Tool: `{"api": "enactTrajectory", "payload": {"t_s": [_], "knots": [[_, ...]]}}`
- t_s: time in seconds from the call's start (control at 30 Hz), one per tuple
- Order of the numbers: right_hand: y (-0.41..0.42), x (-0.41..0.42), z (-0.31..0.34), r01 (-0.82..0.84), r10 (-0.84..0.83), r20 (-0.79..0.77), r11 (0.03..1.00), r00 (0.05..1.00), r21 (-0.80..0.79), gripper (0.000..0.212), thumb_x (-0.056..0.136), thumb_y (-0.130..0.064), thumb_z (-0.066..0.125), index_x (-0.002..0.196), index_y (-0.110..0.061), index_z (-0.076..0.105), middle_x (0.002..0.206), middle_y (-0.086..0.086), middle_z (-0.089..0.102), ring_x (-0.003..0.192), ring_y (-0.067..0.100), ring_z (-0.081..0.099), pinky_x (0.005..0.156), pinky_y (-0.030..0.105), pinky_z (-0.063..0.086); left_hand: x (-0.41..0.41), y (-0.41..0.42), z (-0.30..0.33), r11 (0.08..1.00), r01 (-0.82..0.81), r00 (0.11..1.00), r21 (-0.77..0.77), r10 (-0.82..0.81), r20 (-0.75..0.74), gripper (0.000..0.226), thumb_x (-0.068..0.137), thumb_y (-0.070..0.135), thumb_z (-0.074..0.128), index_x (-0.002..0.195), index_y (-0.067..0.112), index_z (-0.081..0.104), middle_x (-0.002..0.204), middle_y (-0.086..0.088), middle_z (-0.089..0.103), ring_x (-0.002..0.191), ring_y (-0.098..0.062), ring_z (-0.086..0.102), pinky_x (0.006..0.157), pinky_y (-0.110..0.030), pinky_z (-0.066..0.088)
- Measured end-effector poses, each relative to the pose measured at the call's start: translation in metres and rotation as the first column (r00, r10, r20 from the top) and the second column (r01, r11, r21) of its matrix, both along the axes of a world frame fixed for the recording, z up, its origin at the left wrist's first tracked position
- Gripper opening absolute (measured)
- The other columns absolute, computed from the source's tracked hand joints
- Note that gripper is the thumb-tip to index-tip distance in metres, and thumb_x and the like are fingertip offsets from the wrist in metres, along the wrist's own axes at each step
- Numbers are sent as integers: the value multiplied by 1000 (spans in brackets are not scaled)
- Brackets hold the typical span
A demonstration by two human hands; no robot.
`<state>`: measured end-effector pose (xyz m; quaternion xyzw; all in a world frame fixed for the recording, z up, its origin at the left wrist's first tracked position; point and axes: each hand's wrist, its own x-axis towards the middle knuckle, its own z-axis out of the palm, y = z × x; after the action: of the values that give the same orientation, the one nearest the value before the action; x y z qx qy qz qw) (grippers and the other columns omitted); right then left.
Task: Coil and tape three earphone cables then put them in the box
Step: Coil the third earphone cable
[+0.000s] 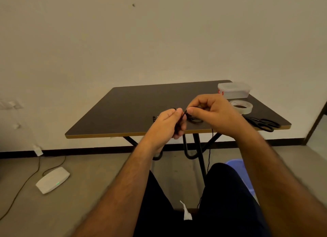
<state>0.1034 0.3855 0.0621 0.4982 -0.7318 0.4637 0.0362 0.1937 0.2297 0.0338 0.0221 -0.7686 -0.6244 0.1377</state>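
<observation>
A white router-like device (52, 179) with a green light is seen on the floor at far left, a cable running from it. The dark table (123, 109) stands against the wall. Above its near edge, the left hand (167, 124) is curled around a black earphone cable (184, 114), fingers closed on it. Just beside it, the right hand (210, 112) pinches the same cable between thumb and fingers; a strand (209, 153) hangs below the table edge toward the lap. More black cable (195, 120) lies on the table between and behind the hands; its exact layout cannot be told. At the far right corner a lidded translucent plastic box (234, 90) is noted, with a tape roll (241, 106) just in front of it and black scissors (263, 124) near the right front edge.
</observation>
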Motion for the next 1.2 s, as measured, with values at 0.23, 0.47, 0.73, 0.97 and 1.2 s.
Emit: {"api": "enactTrajectory", "payload": {"t_s": [0.23,0.47,0.73,0.97,1.2], "knots": [[-15,-10,0,-68,68,-8,988,998,-141,9,95,-15,64,94,-13,73,83,9,72,80,33,67,73,48,56,5,8,7,950,156,987,269,-162,0,38,107,38,28,82,18,49,59,6,30,49,-8,20,48,-24,12],[-24,-15,-5,-96,178,251,947,952,-305,13,97,-11,59,93,-2,68,60,1,58,43,5,39,41,20,32,1,19,17,829,307,948,467,-308,-77,40,106,40,28,73,22,44,55,9,24,44,-5,15,40,-19,11],[-29,8,-25,-133,255,417,945,872,-300,27,101,-4,48,80,-13,62,53,-5,56,43,6,47,42,19,37,-7,23,44,798,377,925,470,-295,-240,36,106,35,30,80,17,47,56,7,29,43,-4,20,41,-20,14],[-27,16,-25,-168,242,374,961,895,-219,31,104,-18,47,81,0,54,64,13,46,46,19,33,43,32,27,-11,19,66,837,269,940,476,-120,-320,31,106,34,35,86,16,51,59,6,32,47,-5,24,43,-18,19],[-6,22,-9,-173,172,205,985,964,-12,18,100,-22,54,94,-11,67,60,-6,54,50,9,45,49,23,41,-13,14,68,981,11,931,195,61,-361,27,108,23,35,96,10,54,62,6,44,53,-8,39,50,-22,35]]}}
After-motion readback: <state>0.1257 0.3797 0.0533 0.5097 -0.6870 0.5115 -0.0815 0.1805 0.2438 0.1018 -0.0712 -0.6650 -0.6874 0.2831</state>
